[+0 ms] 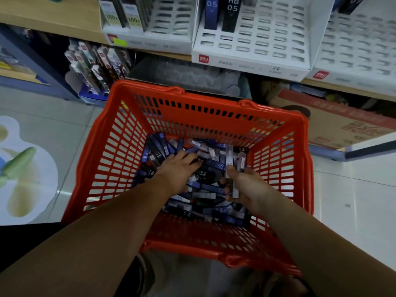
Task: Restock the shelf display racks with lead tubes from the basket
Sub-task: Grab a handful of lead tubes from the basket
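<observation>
An orange plastic basket stands on the floor in front of me, its bottom covered with a heap of blue, black and clear lead tubes. My left hand lies palm down on the heap, fingers spread among the tubes. My right hand grips a small bundle of clear tubes upright near the basket's right side. Above, a white slotted display rack on the shelf holds a blue and a black HB 0.5 tube at its top left; most slots stand bare.
More white racks sit left and right on the wooden shelf. Below the shelf are packaged pens, a grey box and a cardboard carton. Tiled floor with a printed sticker lies to the left.
</observation>
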The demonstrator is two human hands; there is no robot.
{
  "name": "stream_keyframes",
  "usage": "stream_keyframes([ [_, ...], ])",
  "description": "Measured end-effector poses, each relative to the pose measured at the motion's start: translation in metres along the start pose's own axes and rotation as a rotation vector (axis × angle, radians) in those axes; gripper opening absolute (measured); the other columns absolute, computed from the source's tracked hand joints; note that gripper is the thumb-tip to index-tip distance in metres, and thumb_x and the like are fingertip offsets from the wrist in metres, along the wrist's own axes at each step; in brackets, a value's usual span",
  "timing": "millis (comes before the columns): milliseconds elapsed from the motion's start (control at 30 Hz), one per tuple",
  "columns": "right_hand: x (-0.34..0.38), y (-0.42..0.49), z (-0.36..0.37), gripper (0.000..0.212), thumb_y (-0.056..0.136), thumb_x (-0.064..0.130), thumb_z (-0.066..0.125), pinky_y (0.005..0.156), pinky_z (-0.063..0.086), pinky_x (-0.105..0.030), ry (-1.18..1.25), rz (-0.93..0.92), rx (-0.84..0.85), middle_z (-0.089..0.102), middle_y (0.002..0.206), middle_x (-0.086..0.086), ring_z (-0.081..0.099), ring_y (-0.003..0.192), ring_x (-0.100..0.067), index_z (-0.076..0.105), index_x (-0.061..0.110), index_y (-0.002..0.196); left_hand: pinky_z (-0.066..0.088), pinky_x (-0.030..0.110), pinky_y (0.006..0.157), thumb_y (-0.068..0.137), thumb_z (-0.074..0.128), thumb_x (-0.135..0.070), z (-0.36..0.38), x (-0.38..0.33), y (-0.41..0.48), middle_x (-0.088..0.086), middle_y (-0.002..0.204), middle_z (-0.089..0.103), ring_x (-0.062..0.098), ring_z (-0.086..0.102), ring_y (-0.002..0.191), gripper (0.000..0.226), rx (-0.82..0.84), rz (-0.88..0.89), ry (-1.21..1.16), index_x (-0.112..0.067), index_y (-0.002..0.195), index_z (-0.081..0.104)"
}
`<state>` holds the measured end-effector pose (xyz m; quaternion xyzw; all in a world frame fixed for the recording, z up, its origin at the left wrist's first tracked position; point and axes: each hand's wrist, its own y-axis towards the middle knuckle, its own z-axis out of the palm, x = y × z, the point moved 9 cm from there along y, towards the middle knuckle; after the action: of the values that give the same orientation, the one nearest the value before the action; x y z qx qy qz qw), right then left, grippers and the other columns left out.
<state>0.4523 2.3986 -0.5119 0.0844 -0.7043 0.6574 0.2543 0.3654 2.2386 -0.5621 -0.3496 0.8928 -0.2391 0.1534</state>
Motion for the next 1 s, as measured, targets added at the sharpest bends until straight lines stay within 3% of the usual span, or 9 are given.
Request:
stream_keyframes([
  [100, -0.002, -0.002, -0.004, 0.03, 0.106, 0.032, 0.057, 0.062, 0.053, -0.036, -0.013, 0.009, -0.017, 0.071, 0.081, -0.006, 0.057, 0.063, -0.019, 0.05, 0.014, 0.129, 0.03, 0.049, 0.117, 0.084, 0.078, -0.055, 0.0, 0.002, 0.003, 0.006, 0.157, 0.018, 0.035, 0.024, 0.141, 0.11, 0.033, -0.082, 0.038, -0.021, 0.164, 0.01],
  [233, 0.001, -0.008, -0.008, 0.029, 0.107, 0.032, 0.055, 0.065, 0.052, -0.038, -0.011, -0.031, -0.028, 0.069, 0.085, -0.006, 0.055, 0.063, -0.018, 0.053, 0.015, 0.131, 0.035, 0.051, 0.114, 0.077, 0.084, -0.054, -0.001, 0.007, 0.005, 0.011, 0.148, 0.022, 0.037, 0.027, 0.136, 0.102, 0.109, -0.186, -0.033, -0.024, 0.156, 0.026],
  [367, 0.002, -0.01, -0.011, 0.059, 0.104, 0.037, 0.06, 0.062, 0.053, -0.035, 0.005, -0.087, -0.021, 0.07, 0.076, -0.002, 0.057, 0.061, -0.017, 0.037, 0.013, 0.153, 0.036, 0.05, 0.113, 0.071, 0.086, -0.059, 0.004, 0.005, 0.001, 0.008, 0.15, 0.026, 0.035, 0.027, 0.139, 0.111, 0.151, -0.227, -0.043, -0.017, 0.154, 0.026],
  [467, 0.004, -0.013, -0.011, 0.046, 0.104, 0.037, 0.06, 0.063, 0.051, -0.036, -0.014, -0.117, -0.007, 0.068, 0.079, -0.003, 0.056, 0.064, -0.018, 0.049, 0.012, 0.142, 0.036, 0.049, 0.117, 0.078, 0.081, -0.059, 0.019, 0.009, -0.004, 0.009, 0.161, 0.029, 0.034, 0.028, 0.146, 0.12, 0.196, -0.23, -0.103, -0.014, 0.162, 0.008],
  [567, 0.0, -0.016, -0.014, 0.033, 0.104, 0.036, 0.06, 0.068, 0.053, -0.039, -0.071, -0.114, -0.009, 0.067, 0.081, -0.005, 0.056, 0.065, -0.02, 0.055, 0.013, 0.128, 0.045, 0.049, 0.11, 0.09, 0.073, -0.053, 0.036, 0.011, -0.013, 0.011, 0.157, 0.042, 0.036, 0.037, 0.142, 0.115, 0.248, -0.234, -0.26, -0.02, 0.164, -0.008],
  [700, -0.002, -0.016, -0.017, 0.025, 0.105, 0.034, 0.058, 0.069, 0.054, -0.04, -0.124, -0.132, -0.016, 0.066, 0.083, -0.008, 0.056, 0.067, -0.021, 0.056, 0.015, 0.122, 0.049, 0.042, 0.101, 0.1, 0.063, -0.044, 0.035, 0.011, -0.019, 0.014, 0.149, 0.05, 0.033, 0.051, 0.129, 0.086, 0.273, -0.254, -0.442, -0.014, 0.163, 0.013],
  [800, -0.001, -0.014, -0.016, 0.025, 0.105, 0.036, 0.06, 0.068, 0.053, -0.041, -0.124, -0.137, -0.023, 0.068, 0.081, -0.006, 0.057, 0.069, -0.022, 0.058, 0.017, 0.12, 0.051, 0.04, 0.097, 0.104, 0.057, -0.042, 0.028, 0.015, -0.023, 0.018, 0.151, 0.047, 0.033, 0.056, 0.124, 0.079, 0.267, -0.31, -0.591, -0.009, 0.161, 0.014],
  [1000, 0.013, -0.03, 0.0, 0.023, 0.106, 0.035, 0.057, 0.062, 0.048, -0.038, -0.102, -0.173, 0.018, 0.066, 0.075, -0.003, 0.052, 0.061, -0.019, 0.059, 0.017, 0.12, 0.048, 0.031, 0.066, 0.103, 0.057, -0.033, -0.021, 0.034, -0.043, 0.007, 0.106, 0.056, 0.02, 0.058, 0.087, 0.073, 0.064, -0.376, -0.812, -0.005, 0.159, 0.019],
])
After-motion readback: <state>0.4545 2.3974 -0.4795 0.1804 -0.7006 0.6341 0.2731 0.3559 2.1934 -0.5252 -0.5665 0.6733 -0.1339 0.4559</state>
